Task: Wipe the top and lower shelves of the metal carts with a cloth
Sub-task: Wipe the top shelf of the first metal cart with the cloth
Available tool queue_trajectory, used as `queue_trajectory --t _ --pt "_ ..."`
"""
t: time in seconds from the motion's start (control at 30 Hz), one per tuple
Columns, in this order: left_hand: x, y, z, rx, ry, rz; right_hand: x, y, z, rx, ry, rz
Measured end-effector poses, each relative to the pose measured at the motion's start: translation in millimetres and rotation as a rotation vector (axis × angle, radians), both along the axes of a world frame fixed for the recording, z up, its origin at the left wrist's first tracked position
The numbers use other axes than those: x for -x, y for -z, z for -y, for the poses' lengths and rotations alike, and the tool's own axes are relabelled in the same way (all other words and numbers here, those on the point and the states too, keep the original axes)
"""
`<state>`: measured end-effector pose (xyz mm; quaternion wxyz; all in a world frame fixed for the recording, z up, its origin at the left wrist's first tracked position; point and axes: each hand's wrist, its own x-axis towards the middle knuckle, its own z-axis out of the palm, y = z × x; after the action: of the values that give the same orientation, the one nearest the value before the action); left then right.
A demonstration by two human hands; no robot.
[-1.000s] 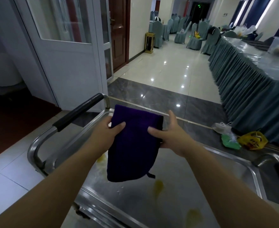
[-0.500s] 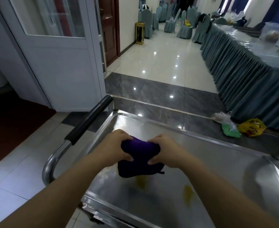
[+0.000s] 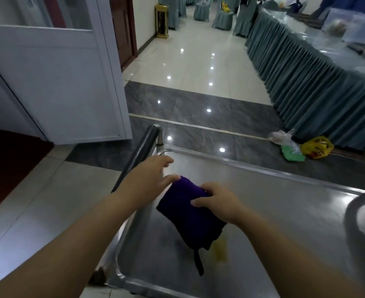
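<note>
Cloth, since a moment ago: we had both hands bunching the purple cloth (image 3: pixel 190 218) into a ball, and now the left hand (image 3: pixel 147 179) has let go and the cloth lies longer and flatter.
Left hand: from the head view we see it wide, fingers straight and spread, over the top shelf's (image 3: pixel 285 211) left rim; its thumb tip just meets the cloth's far corner.
Right hand: the right hand (image 3: pixel 218 203) grips the cloth, fingers curled over its far edge, thumb on top.
Cloth: it's on the top shelf, toward the shelf's left side, with a dark loop (image 3: pixel 198 263) trailing to the shelf's near edge.
Stain: we spot a yellow stain (image 3: pixel 220 250) on the top shelf, touching the cloth's near right corner.
Handle: the black handle (image 3: pixel 143 147) runs along the top shelf's left end.
Beyond the top shelf: a white door (image 3: pixel 59 82) stands to its far left and a skirted table (image 3: pixel 317 93) to its far right, with a yellow bag (image 3: pixel 316 147) and other bags on the floor at the skirt.
</note>
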<state>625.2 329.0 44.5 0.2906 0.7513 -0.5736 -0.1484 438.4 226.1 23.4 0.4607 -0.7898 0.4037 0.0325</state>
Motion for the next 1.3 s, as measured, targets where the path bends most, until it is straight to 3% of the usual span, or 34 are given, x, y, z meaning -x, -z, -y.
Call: queue_trajectory --t 0.17,0.33,0.4,0.47,0.53,0.6,0.7,0.8,1.03,1.1,1.23,1.3 --pt "-45 10 30 -0.056 -0.201 0.265 -27 23 47 0.182 0.206 -0.085" --pt "-72 34 68 -0.231 -0.294 0.186 -77 36 99 0.768 0.232 -0.052" --pt "-78 46 75 -0.25 -0.316 0.148 -101 47 111 0.892 0.185 -0.069" --pt "-81 58 78 -0.229 -0.317 0.13 -121 64 118 0.834 0.016 -0.115" --pt "-85 67 77 -0.186 -0.31 0.119 -135 86 121 0.634 -0.21 -0.211" --pt "-87 71 73 -0.142 -0.298 0.089 -144 107 120 0.58 -0.298 -0.308" --pt "-85 69 71 -0.087 -0.299 0.058 -159 126 119 0.746 -0.209 -0.363" --pt "-82 64 67 -0.104 -0.292 0.072 -174 138 124 0.71 -0.23 -0.384" --pt "-82 67 59 -0.178 -0.344 0.098 -199 144 125 0.694 -0.041 -0.344" --pt "-82 70 61 -0.148 -0.35 0.105 -199 147 109 0.693 -0.09 -0.278" --pt "-82 73 61 -0.132 -0.348 0.114 -176 149 99 0.848 -0.411 -0.118" --pt "-83 73 60 -0.149 -0.346 0.125 -161 146 124 0.849 -0.306 -0.198"
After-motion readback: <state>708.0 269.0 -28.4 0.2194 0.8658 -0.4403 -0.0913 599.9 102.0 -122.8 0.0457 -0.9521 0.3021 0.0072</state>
